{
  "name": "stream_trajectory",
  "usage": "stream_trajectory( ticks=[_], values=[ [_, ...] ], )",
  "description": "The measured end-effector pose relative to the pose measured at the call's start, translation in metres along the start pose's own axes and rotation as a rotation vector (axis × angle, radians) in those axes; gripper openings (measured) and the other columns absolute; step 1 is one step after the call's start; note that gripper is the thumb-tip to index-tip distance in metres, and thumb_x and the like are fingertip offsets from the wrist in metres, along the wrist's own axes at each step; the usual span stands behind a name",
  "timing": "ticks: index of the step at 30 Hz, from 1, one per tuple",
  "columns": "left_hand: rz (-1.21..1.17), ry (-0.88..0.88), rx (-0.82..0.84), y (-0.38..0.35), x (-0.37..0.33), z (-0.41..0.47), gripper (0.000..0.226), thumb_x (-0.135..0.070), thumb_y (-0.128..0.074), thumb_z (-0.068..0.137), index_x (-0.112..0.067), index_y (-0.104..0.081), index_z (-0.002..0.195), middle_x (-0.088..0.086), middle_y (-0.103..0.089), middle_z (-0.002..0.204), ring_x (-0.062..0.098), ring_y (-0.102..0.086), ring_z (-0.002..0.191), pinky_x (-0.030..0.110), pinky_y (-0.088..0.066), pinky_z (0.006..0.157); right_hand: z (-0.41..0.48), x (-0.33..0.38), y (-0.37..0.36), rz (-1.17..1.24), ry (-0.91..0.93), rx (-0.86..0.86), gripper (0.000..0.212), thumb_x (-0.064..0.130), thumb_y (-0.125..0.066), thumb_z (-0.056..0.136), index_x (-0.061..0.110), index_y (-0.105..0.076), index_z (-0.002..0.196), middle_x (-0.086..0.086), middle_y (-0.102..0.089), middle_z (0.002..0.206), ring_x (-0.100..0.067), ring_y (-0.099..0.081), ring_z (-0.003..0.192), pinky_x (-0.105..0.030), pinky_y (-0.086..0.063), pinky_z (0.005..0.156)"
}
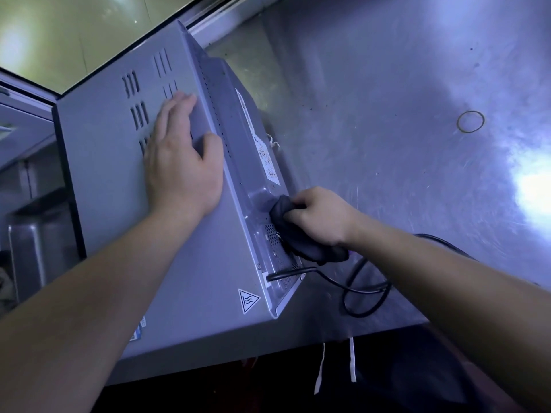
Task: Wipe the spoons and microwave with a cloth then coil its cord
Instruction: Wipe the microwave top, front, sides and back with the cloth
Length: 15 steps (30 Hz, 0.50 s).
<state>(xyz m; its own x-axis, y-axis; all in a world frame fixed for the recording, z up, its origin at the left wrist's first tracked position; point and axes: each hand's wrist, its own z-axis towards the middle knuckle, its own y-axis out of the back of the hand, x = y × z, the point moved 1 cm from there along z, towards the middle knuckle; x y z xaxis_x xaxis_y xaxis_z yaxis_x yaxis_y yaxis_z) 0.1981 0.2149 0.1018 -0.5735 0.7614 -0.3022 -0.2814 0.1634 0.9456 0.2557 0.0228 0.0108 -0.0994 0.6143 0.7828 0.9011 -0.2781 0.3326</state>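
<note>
A grey microwave (113,186) stands on a steel counter, its back panel turned toward the right. My left hand (182,162) rests flat on the microwave's top near the vent slots, fingers straight. My right hand (320,216) grips a dark cloth (301,239) bunched against the lower part of the back panel. The black cord (363,293) comes out of the panel's near corner and lies in a loose loop on the counter beside my right forearm. No spoons are in view.
The steel counter (402,99) stretches to the right, with a rubber band (470,121) lying on it. The counter's front edge runs just below the microwave. A metal container (38,239) stands lower at the left.
</note>
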Motion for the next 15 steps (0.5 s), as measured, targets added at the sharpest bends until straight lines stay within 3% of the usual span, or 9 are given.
stream_trajectory(
  ticks=[6,10,13,15],
  values=[
    [0.002,0.001,0.002,0.001,0.0,-0.001,0.06,-0.033,-0.039,0.093,-0.021,-0.046,0.152,-0.004,-0.04,0.161,0.013,-0.035,0.149,0.037,-0.028,0.123,-0.022,0.007,-0.009,-0.052,0.3,-0.208,0.016,0.021,-0.057,0.088,0.01,-0.056,0.078,-0.003,-0.06,0.081,-0.023,-0.054,0.08,-0.036,-0.045,0.074],
    [0.008,0.004,0.003,0.001,-0.001,-0.001,0.06,-0.032,-0.037,0.094,-0.022,-0.046,0.152,-0.005,-0.038,0.163,0.013,-0.033,0.15,0.035,-0.026,0.124,-0.034,0.015,-0.011,-0.071,0.456,-0.332,0.015,0.016,-0.06,0.088,0.021,-0.05,0.077,0.01,-0.045,0.076,-0.007,-0.038,0.073,-0.023,-0.029,0.066],
    [0.007,0.007,-0.001,0.001,-0.001,-0.002,0.059,-0.028,-0.035,0.095,-0.021,-0.047,0.152,-0.005,-0.039,0.163,0.013,-0.031,0.151,0.033,-0.023,0.124,-0.04,0.016,-0.011,-0.083,0.515,-0.369,0.004,0.019,-0.059,0.091,0.016,-0.061,0.09,0.009,-0.048,0.083,-0.012,-0.049,0.078,-0.029,-0.043,0.067],
    [0.008,0.004,-0.002,0.0,0.0,-0.001,0.058,-0.027,-0.034,0.096,-0.02,-0.047,0.152,-0.005,-0.039,0.163,0.013,-0.031,0.152,0.032,-0.022,0.124,-0.04,0.02,-0.012,-0.102,0.53,-0.399,0.019,0.024,-0.057,0.093,0.015,-0.066,0.107,0.006,-0.055,0.093,-0.018,-0.059,0.084,-0.034,-0.05,0.066]
  ],
)
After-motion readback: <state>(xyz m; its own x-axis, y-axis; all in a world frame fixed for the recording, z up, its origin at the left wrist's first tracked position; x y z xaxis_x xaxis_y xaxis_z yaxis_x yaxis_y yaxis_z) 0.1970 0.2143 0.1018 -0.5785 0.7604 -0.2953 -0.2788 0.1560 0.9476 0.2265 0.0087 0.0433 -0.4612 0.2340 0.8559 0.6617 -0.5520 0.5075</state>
